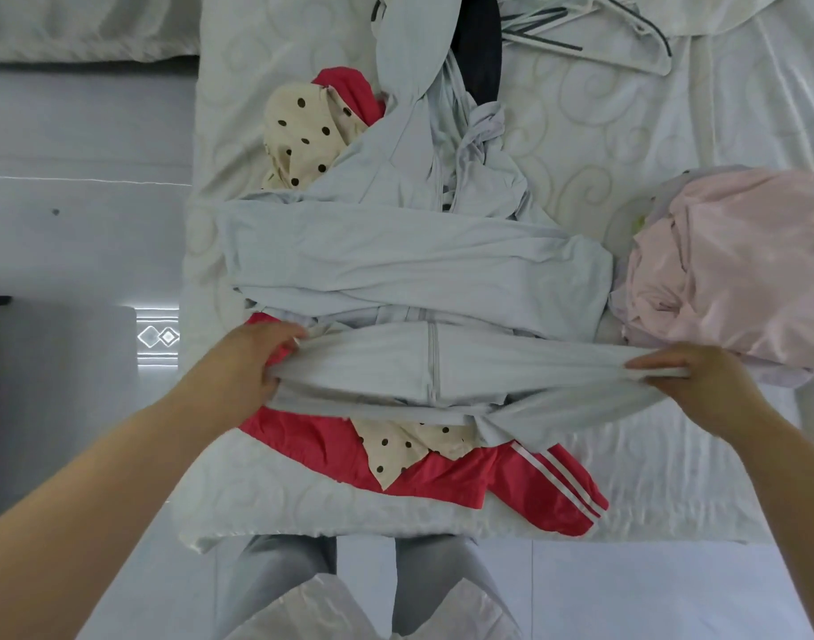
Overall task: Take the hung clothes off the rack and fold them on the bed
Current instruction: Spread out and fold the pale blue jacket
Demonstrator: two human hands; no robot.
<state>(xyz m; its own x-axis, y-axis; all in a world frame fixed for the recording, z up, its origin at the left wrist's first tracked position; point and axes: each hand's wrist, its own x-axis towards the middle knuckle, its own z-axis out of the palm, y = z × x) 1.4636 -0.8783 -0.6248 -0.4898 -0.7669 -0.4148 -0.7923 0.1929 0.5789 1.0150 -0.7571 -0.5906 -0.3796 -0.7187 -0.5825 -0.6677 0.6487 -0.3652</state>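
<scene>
Left grip (257,362), right grip (700,381) pinching opposite hem ends; pale-blue jacket (395,251) stretched between them on bed (580,131).

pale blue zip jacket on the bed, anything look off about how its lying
Yes. The pale blue zip jacket lies on a crumpled red white-striped jacket and cream polka-dot garment, not on bare white bedsheet; its upper part is bunched and twisted.
</scene>
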